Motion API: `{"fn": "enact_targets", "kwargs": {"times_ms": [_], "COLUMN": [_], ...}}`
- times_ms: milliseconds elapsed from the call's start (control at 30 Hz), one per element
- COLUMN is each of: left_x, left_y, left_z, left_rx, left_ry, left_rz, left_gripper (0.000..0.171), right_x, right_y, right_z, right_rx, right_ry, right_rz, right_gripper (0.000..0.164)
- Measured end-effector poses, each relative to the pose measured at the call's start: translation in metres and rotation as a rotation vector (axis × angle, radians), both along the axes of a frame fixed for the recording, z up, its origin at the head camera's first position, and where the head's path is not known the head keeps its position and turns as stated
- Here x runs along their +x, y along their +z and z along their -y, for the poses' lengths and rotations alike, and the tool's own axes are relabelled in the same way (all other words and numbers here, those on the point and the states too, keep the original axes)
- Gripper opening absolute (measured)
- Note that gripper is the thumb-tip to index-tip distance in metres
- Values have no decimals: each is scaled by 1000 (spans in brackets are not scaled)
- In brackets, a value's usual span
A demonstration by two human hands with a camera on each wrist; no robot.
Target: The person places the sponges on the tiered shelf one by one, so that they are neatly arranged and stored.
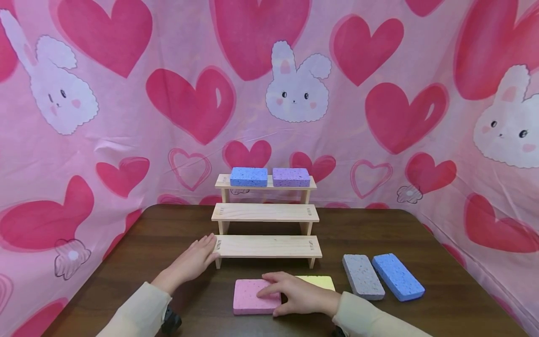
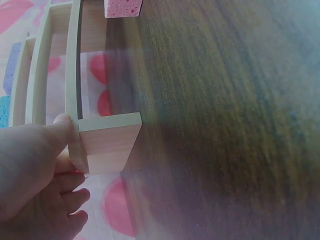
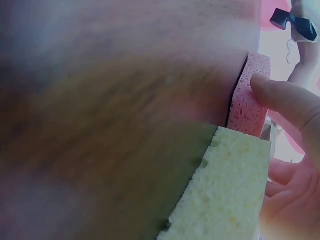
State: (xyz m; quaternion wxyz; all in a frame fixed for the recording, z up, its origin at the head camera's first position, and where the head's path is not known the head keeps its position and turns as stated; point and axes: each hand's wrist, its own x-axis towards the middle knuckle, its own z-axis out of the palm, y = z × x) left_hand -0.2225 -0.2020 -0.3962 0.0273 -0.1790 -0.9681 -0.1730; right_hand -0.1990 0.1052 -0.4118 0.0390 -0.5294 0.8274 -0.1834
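A three-step wooden shelf stand (image 1: 265, 245) stands on the table. My left hand (image 1: 191, 260) holds the left end of its lowest step, thumb at the front edge in the left wrist view (image 2: 37, 172). A pink sponge (image 1: 248, 299) lies flat in front of the stand. Over its right end is my right hand (image 1: 301, 295), with the index finger on top and the thumb by the front right corner. The right wrist view shows the thumb against the pink sponge (image 3: 247, 107). Partly behind that hand lies a yellow sponge (image 1: 317, 281).
On the top step sit a blue sponge (image 1: 248, 177) and a purple sponge (image 1: 291, 177), side by side. To the right on the dark wooden table (image 1: 379, 229) lie a grey sponge (image 1: 363, 277) and another blue sponge (image 1: 398, 277). A pink cloth (image 1: 252, 107) hangs behind the table.
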Motion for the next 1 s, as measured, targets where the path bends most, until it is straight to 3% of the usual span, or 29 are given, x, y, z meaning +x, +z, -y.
{"fn": "enact_targets", "kwargs": {"times_ms": [233,600,1000], "left_x": [-1,-1,1], "left_y": [0,-1,1], "left_z": [0,0,0], "left_rx": [-6,-9,-13], "left_ry": [-5,-18,-20], "left_rz": [-11,-24,-19], "left_gripper": [56,56,55], "right_x": [0,-1,2], "right_y": [1,2,16], "right_z": [1,0,-2], "right_rx": [13,-4,-34], "right_ry": [-29,7,-2], "right_rz": [52,44,67], "right_gripper": [42,40,40]}}
